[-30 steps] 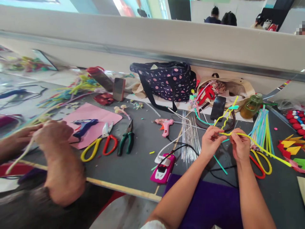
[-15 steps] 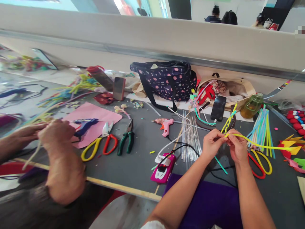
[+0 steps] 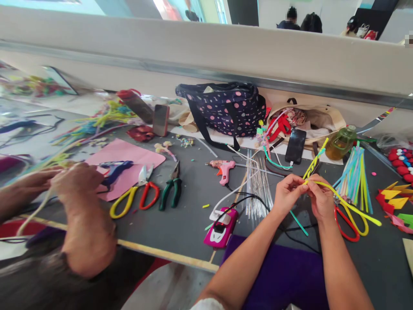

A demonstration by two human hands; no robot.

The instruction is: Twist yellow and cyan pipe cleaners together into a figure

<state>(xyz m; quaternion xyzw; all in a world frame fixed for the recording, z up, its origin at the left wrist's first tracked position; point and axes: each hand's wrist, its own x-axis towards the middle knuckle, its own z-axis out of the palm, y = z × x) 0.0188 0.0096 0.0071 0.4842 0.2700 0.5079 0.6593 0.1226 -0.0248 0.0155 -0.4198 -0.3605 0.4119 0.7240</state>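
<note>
My left hand [image 3: 288, 193] and my right hand [image 3: 320, 199] meet over the dark table, both pinching a yellow pipe cleaner [image 3: 346, 201]. Its twisted part, wound with a teal strand [image 3: 315, 162], rises up and away from my fingers. The loose yellow end trails right and down across the red and yellow scissors [image 3: 350, 219]. A bundle of thin wires [image 3: 258, 185] lies just left of my left hand. A teal pipe cleaner [image 3: 298, 222] lies on the table below my hands.
A co-worker's hands [image 3: 61, 183] at the left hold a pale strand. Between us lie pliers [image 3: 172, 189], scissors [image 3: 142, 196], a pink glue gun [image 3: 224, 168] and a pink car-shaped object [image 3: 222, 227]. A dotted bag [image 3: 226, 107], a phone [image 3: 295, 145], a bottle [image 3: 340, 144] and coloured pipe cleaners [image 3: 355, 172] stand behind.
My hands have drawn closer together. The loose yellow end swung up level, then dropped down across the scissors. The twisted part has tilted right and looks shorter. The co-worker's hands shifted slightly.
</note>
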